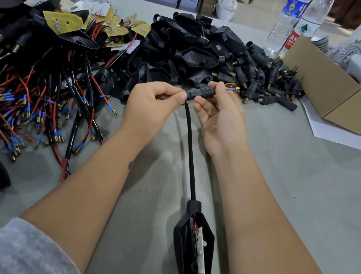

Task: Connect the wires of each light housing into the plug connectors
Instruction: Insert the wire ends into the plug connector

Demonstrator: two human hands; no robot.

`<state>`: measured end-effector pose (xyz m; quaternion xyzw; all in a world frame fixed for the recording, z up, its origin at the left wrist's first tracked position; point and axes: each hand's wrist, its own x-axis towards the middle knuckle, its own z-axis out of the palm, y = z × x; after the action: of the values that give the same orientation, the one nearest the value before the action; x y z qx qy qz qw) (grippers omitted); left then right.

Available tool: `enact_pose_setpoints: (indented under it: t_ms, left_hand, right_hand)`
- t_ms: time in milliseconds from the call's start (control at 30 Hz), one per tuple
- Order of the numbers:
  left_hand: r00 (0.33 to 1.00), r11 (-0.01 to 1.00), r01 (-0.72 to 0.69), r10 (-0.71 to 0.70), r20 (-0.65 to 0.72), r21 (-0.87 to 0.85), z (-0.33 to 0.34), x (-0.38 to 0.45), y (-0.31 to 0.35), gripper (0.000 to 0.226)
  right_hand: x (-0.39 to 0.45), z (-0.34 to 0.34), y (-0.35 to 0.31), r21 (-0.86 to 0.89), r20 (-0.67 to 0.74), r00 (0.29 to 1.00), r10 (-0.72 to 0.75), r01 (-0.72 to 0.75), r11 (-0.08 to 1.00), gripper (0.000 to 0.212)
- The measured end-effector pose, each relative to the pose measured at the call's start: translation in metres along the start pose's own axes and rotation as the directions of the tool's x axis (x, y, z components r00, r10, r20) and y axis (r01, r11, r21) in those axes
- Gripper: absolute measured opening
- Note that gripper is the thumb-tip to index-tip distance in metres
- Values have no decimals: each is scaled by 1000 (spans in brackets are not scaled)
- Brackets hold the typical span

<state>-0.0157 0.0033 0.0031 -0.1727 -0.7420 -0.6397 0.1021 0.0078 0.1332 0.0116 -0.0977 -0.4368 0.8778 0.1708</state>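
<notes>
Head view — both hands, left hand [154,103] and right hand [220,117], pinch ribbed black plug connector [200,92].

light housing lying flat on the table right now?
No, the light housing hangs from its black cable below both hands, left hand and right hand gripping the plug connector.

Both hands up over table [285,191]: left hand [150,102] and right hand [220,117] pinch black plug connector [200,93]. Sleeved wire [190,148] hangs to light housing [192,255]. Wired housing pile [28,76] left.
</notes>
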Motion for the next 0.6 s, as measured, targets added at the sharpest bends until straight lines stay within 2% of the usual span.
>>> enact_pose_setpoints:
  t_ms: [233, 433, 600]
  left_hand:
    - [995, 995, 88, -89, -43, -45, 0, 3, 0, 14]
    - [989, 987, 144, -146, -29, -69, 2, 6, -1, 21]
    - [995, 995, 90, -91, -30, -48, 1, 5, -2, 14]
  right_hand:
    - [-3, 4, 2, -8, 29, 999, 24, -24, 1000, 17]
    - [-3, 4, 0, 67, -25, 999, 34, -32, 997, 28]
    - [-4, 4, -2, 113, -34, 998, 47, -43, 993, 29]
